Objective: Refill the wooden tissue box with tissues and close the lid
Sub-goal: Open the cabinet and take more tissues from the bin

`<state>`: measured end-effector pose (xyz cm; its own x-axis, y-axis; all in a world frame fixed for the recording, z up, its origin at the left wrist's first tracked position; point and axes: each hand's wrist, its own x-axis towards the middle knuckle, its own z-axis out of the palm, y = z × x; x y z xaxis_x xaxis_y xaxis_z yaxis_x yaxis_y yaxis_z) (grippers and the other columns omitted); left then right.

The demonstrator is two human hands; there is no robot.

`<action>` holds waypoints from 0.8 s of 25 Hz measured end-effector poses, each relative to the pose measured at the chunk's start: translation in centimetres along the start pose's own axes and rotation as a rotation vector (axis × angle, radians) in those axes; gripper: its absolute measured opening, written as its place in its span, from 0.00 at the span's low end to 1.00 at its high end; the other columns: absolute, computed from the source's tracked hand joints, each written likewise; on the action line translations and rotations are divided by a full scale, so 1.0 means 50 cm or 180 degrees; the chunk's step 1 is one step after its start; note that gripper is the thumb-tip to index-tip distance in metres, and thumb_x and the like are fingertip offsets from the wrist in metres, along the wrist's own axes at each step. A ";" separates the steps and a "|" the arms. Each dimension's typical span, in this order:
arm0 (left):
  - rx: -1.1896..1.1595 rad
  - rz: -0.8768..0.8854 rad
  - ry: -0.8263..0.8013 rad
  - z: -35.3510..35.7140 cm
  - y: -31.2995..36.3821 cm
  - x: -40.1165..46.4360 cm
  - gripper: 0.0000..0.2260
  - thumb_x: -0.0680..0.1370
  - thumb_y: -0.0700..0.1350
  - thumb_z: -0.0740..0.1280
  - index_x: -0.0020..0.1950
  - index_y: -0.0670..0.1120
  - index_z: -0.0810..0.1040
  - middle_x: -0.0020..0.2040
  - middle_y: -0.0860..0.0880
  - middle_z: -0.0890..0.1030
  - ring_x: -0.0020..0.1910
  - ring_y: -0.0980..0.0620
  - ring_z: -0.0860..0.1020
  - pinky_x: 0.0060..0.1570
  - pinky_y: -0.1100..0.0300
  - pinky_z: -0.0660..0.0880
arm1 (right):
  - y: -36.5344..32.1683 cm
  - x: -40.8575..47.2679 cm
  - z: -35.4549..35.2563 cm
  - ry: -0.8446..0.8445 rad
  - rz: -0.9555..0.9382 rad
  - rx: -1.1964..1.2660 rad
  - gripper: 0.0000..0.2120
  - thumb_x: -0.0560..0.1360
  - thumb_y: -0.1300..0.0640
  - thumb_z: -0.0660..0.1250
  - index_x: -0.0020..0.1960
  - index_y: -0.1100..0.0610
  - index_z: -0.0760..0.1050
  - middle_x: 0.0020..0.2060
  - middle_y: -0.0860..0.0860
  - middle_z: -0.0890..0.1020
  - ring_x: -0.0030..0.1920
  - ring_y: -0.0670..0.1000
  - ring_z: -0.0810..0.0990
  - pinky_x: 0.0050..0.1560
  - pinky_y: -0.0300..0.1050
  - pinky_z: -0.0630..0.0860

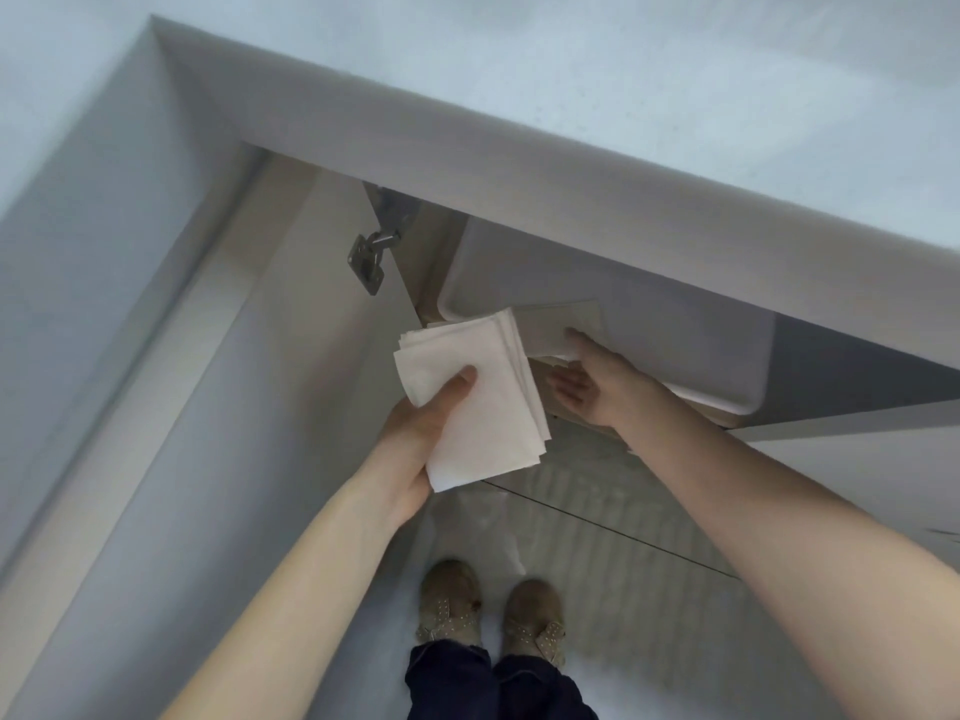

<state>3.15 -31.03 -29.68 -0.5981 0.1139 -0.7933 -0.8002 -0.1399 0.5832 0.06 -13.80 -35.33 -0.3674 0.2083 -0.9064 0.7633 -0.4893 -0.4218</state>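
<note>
A person's left hand point(415, 433) is gripping a stack of folded white tissues point(470, 402), thumb pressed across the top sheet and fingers closed beneath the pile, holding it in the air in front of an open cabinet under a pale countertop point(571, 163). The right hand point(592, 387) is reaching into the cabinet with its palm open and fingers spread, the fingertips touching more folded white tissues point(558, 324) lying at the near edge of a white plastic bin point(649, 324) on the shelf; whether the fingers are pinching those sheets cannot be told. The bin is sitting tucked beneath the counter edge, its far interior hidden in shadow. The open cabinet door point(291, 304), with a metal hinge point(371, 257) on its inner face, is standing to the left. Brown shoes point(488, 610) are showing on the floor below. The wooden tissue box is not appearing anywhere in view.
</note>
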 end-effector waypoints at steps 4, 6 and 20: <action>0.0059 -0.0050 -0.0030 -0.010 0.001 0.006 0.07 0.75 0.49 0.66 0.50 0.47 0.77 0.51 0.46 0.82 0.49 0.49 0.80 0.50 0.55 0.77 | 0.006 0.050 0.027 -0.0080 0.0237 0.0472 0.08 0.75 0.53 0.65 0.49 0.57 0.71 0.38 0.52 0.76 0.37 0.49 0.77 0.51 0.44 0.74; 0.0058 -0.0055 -0.0010 -0.013 -0.003 0.006 0.06 0.76 0.49 0.65 0.48 0.48 0.77 0.51 0.47 0.82 0.48 0.50 0.80 0.48 0.58 0.77 | 0.009 0.062 0.031 0.0013 0.0231 0.0586 0.07 0.76 0.60 0.63 0.40 0.56 0.70 0.34 0.51 0.76 0.29 0.46 0.78 0.41 0.40 0.77; -0.0213 -0.0013 0.0017 -0.006 -0.008 -0.032 0.04 0.76 0.43 0.65 0.50 0.46 0.76 0.48 0.48 0.82 0.46 0.52 0.80 0.42 0.61 0.80 | 0.018 -0.117 -0.045 -0.0046 -0.1154 -0.0252 0.14 0.75 0.67 0.54 0.39 0.53 0.71 0.38 0.50 0.75 0.42 0.49 0.74 0.47 0.43 0.72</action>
<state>4.45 -31.47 -28.69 -0.5945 0.1095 -0.7966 -0.7977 -0.2049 0.5671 4.09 -13.56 -30.47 -0.6284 0.3439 -0.6977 0.6207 -0.3189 -0.7163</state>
